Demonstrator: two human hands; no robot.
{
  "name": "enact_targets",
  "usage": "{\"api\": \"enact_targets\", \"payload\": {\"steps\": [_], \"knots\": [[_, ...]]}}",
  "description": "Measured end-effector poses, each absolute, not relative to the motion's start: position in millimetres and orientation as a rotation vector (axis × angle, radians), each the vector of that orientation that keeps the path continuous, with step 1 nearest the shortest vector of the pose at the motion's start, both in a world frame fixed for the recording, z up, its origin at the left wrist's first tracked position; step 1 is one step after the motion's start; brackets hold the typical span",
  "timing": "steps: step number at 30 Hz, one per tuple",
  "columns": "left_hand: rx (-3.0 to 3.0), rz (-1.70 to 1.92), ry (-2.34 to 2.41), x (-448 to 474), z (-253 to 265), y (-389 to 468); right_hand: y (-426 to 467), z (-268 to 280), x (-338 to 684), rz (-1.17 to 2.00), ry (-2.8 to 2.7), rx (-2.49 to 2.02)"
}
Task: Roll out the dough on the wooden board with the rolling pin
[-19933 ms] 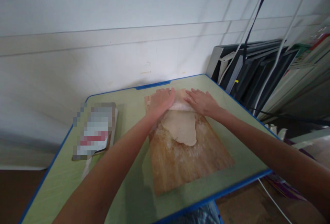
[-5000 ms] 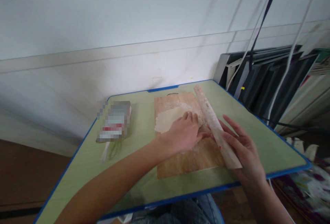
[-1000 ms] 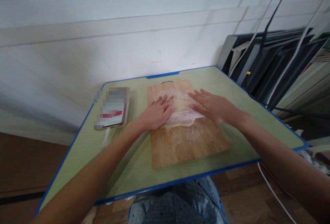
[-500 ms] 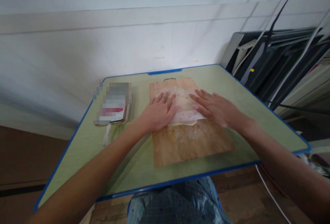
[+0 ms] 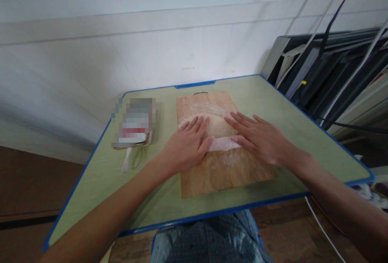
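Note:
A flat sheet of pale dough (image 5: 216,125) lies on a wooden board (image 5: 224,174) dusted with flour. Across its near side runs a whitish strip (image 5: 223,144), its ends hidden under my palms. I cannot make out whether it is a floured rolling pin or rolled dough. My left hand (image 5: 189,144) rests palm down over the strip's left end, fingers stretched forward and thumb toward the middle. Over the right end lies my right hand (image 5: 257,135), also palm down with its fingers spread.
The board lies on a green table (image 5: 145,198) with a blue edge, close to a white wall (image 5: 188,45). A blurred-out box-like item (image 5: 135,123) sits left of the board, a white strap hanging from it. Dark flat panels (image 5: 321,69) and cables stand at the right.
Both hands have moved a little nearer to me, and the whitish strip has shifted nearer with them. More of the dough now shows beyond the strip.

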State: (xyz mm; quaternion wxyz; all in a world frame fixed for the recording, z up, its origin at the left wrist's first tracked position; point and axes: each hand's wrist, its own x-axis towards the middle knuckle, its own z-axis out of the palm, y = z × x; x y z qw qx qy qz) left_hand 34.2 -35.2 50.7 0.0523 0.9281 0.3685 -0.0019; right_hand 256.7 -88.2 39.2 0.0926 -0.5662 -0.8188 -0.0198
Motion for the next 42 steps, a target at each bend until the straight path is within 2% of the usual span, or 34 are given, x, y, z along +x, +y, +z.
{"api": "enact_targets", "payload": {"steps": [4,10,18,24,32,39,42], "knots": [[2.917,0.072,1.053,29.0,51.3,-51.6,-104.7,32.8,259.7,-0.017,-2.447,-1.564],[2.858,0.042,1.204,44.3,56.9,-14.7,-71.6,38.8,262.9,0.015,-2.429,-1.729],[2.945,0.101,1.092,27.6,46.2,-64.6,-111.8,32.1,257.7,-0.057,-2.457,-1.587],[2.801,0.015,1.229,42.1,54.2,-21.7,-68.5,40.4,262.1,0.041,-2.46,-1.691],[2.902,0.084,0.992,22.3,46.5,-72.0,-120.6,31.1,252.6,-0.217,-2.446,-1.553],[2.768,0.162,1.266,44.6,51.6,-3.3,-59.1,42.1,257.7,0.048,-2.446,-1.686],[2.805,0.179,1.244,43.4,51.4,-5.6,-62.6,41.6,255.7,0.072,-2.449,-1.694]]}}
